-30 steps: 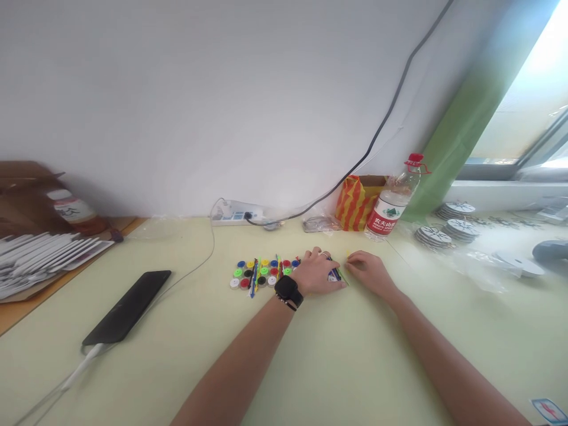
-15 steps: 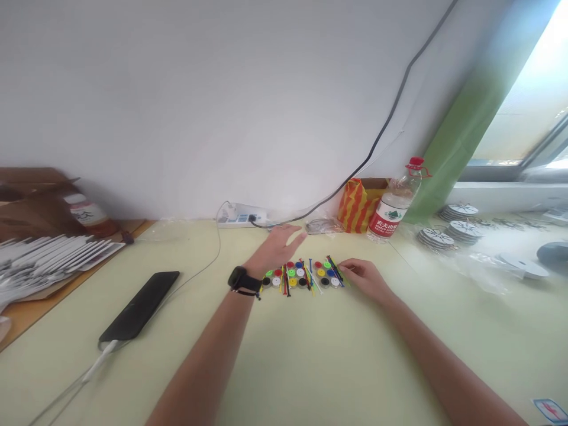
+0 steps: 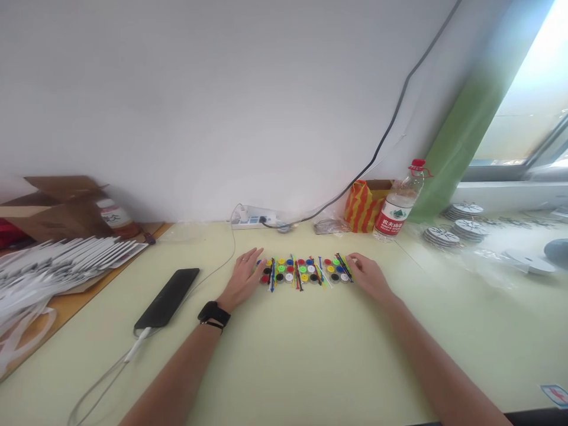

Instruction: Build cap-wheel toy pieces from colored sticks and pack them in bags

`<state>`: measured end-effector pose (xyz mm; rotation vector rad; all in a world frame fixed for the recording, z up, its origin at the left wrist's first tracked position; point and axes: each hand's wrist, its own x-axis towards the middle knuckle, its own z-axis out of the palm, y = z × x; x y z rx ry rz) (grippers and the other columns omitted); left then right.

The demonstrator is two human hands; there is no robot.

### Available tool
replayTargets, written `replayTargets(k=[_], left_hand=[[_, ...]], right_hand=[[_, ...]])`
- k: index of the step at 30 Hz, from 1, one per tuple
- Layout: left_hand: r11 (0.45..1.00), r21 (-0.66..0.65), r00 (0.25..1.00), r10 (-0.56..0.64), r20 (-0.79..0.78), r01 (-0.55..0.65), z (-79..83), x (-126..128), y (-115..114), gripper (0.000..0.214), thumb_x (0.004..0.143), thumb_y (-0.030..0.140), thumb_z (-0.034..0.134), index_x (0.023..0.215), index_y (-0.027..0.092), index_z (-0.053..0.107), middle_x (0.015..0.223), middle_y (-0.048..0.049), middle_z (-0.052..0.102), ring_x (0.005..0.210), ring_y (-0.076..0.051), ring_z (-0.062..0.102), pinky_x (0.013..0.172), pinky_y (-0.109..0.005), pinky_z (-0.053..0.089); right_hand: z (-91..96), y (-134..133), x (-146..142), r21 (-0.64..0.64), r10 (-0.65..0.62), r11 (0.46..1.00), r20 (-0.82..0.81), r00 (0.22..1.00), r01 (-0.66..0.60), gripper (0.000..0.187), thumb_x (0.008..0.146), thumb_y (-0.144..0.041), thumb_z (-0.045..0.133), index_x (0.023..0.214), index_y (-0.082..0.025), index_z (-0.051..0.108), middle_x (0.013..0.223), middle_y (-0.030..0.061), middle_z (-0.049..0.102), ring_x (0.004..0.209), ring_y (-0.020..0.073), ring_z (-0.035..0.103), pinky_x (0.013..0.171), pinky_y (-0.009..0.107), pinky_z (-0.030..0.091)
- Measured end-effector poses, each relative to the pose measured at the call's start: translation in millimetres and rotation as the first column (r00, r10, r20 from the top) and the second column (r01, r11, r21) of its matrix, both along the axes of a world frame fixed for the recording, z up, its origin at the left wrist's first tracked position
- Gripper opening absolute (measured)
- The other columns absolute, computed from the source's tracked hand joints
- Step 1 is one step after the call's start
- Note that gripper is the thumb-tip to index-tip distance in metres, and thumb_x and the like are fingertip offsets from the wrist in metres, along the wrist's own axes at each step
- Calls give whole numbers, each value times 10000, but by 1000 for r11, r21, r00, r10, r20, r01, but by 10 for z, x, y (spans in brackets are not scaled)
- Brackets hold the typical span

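A row of small round coloured discs (image 3: pixel 304 269) lies across the table, in red, yellow, green, blue, black and white. Bundles of thin coloured sticks (image 3: pixel 296 276) lie between the groups of discs, with more sticks (image 3: pixel 344 266) at the right end. My left hand (image 3: pixel 243 277), wearing a black watch (image 3: pixel 214 312), rests at the left end with fingers stretched out and thumb apart, partly hiding the outermost discs. At the right end, my right hand (image 3: pixel 369 279) lies against the sticks, fingers extended and nothing visibly held.
A black phone (image 3: pixel 167 299) on a white cable lies left, near stacked white strips (image 3: pixel 84 260) and a cardboard box (image 3: pixel 62 207). Behind are a power strip (image 3: pixel 252 218), a striped bag (image 3: pixel 360 206) and a large bottle (image 3: pixel 397 207). Stacked discs (image 3: pixel 441 238) and plastic film stand right.
My left hand has moved left and down from above the row to its left end, uncovering more discs and sticks there. My right hand stays at the right end. The camera view has shifted slightly.
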<state>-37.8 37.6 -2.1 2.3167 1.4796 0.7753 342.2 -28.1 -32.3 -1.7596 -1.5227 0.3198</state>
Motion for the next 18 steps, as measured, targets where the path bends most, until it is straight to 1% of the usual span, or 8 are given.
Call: replayTargets(k=[2, 6, 11, 13, 15, 18], left_hand=[[1000, -26, 1000, -13, -5, 13, -20, -1, 20, 585, 1046, 583, 291, 1516, 275, 454, 1599, -72, 419, 1498, -271, 319, 1226, -497, 289], [999, -19, 998, -50, -48, 49, -37, 19, 34, 590, 1042, 589, 300, 1527, 285, 442, 1607, -63, 412, 1503, -268, 315, 1235, -497, 263], [999, -11, 998, -48, -33, 48, -44, 21, 26, 581, 1049, 576, 275, 1513, 282, 465, 1582, -55, 450, 1493, -259, 330, 1233, -486, 278], [999, -7, 998, -53, -22, 52, -39, 18, 23, 575, 1052, 569, 270, 1503, 280, 478, 1568, -50, 468, 1486, -256, 338, 1232, -480, 283], [998, -14, 998, -56, -16, 56, -33, 15, 20, 576, 1051, 571, 272, 1503, 278, 477, 1568, -45, 467, 1484, -258, 334, 1234, -480, 280], [998, -32, 999, -52, -16, 52, -31, 12, 22, 584, 1048, 578, 271, 1504, 274, 474, 1572, -43, 461, 1485, -265, 326, 1235, -486, 272]], right_hand=[[-7, -27, 16, -17, 35, 999, 59, 998, -34, 418, 957, -581, 422, 922, -258, 684, 568, -4, 615, 532, 201, 564, 518, 306, 371], [-9, -50, 9, -27, 84, 996, 123, 989, -82, 364, 976, -525, 405, 1013, -280, 672, 627, -11, 663, 551, 201, 600, 530, 303, 390], [-15, -30, -53, -53, 118, 993, 189, 975, -110, 299, 983, -451, 408, 1074, -305, 652, 692, -12, 701, 614, 214, 636, 562, 307, 400], [-25, -11, -54, -53, 94, 995, 183, 979, -85, 290, 978, -429, 412, 1079, -299, 651, 723, -5, 711, 633, 216, 639, 576, 312, 411], [-41, 10, -34, -24, 40, 999, 157, 987, -37, 291, 964, -409, 427, 1086, -285, 660, 778, 12, 730, 679, 222, 652, 601, 320, 432], [-65, 35, 6, 13, 2, 1000, 115, 993, -3, 288, 935, -389, 452, 992, -259, 703, 857, 46, 755, 735, 231, 665, 639, 331, 456]])
